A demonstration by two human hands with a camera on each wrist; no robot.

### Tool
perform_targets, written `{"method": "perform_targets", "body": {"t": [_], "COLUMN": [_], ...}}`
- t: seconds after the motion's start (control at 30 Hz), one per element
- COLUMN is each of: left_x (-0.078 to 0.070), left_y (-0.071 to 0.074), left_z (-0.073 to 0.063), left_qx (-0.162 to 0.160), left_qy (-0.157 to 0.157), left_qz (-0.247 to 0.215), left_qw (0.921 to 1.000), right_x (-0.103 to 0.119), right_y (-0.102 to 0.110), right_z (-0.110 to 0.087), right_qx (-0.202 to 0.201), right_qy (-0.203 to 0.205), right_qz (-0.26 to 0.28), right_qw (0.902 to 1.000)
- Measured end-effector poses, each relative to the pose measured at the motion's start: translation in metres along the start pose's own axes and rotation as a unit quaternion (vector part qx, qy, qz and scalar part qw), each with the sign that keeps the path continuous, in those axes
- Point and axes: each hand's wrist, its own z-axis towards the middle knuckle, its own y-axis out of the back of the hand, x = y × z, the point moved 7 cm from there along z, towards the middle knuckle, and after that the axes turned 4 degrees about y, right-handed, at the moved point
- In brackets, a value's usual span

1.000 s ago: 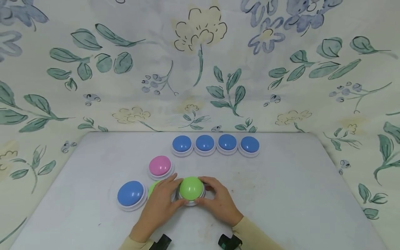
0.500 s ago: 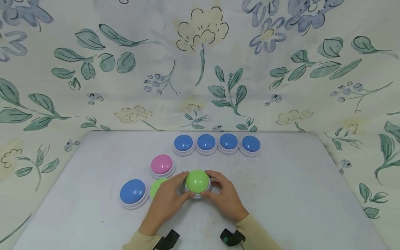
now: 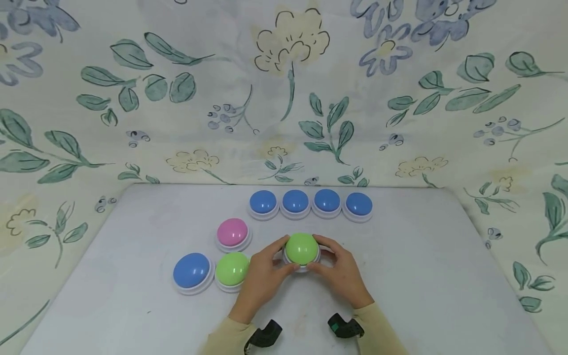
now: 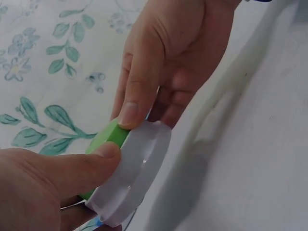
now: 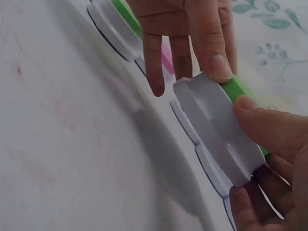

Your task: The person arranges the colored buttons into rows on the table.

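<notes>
Both hands hold a green domed push button (image 3: 302,248) with a round white base, dome up. My left hand (image 3: 264,278) grips its left side, and my right hand (image 3: 346,276) grips its right side. In both wrist views the thumbs lie where the green dome meets the white base (image 4: 137,168), and other fingers reach round the rim. A shadow on the table apart from the base shows the button is lifted. Just left of my left hand, a second green button (image 3: 232,269) stands on the table, its right edge partly covered by that hand.
A blue button (image 3: 191,270) stands left of the second green one, a pink button (image 3: 232,232) behind it. Several blue buttons (image 3: 295,202) line up near the back edge of the white table (image 3: 443,276). Flowered cloth (image 3: 222,59) hangs behind.
Both hands have carried the green button right and slightly back, away from the second green button, which now shows more. The other buttons keep their places; the view has shifted slightly.
</notes>
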Motion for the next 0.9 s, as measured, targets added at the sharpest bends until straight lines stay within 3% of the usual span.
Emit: {"method": "perform_targets", "body": {"t": [0.23,0.43,0.57,0.77,0.9], "left_x": [-0.004,-0.014,-0.023,-0.034,-0.041], "left_y": [-0.030,-0.054,-0.064,-0.076,-0.088], "left_z": [0.007,0.013,0.017,0.022,0.026], "left_qx": [-0.021,-0.032,-0.038,-0.052,-0.064], "left_qy": [0.009,0.007,-0.001,0.013,0.016], "left_qz": [-0.052,-0.062,-0.061,-0.082,-0.100], "left_qw": [0.9984,0.9975,0.9975,0.9952,0.9928], "right_x": [-0.012,-0.021,-0.025,-0.028,-0.029], "right_y": [0.024,0.046,0.056,0.070,0.084], "right_z": [-0.003,-0.010,-0.013,-0.016,-0.019], "right_qx": [-0.023,-0.052,-0.062,-0.075,-0.109], "right_qy": [-0.008,-0.034,-0.050,-0.040,-0.041], "right_qz": [0.036,0.048,0.066,0.046,0.038], "right_qw": [0.9991,0.9970,0.9946,0.9953,0.9925]}}
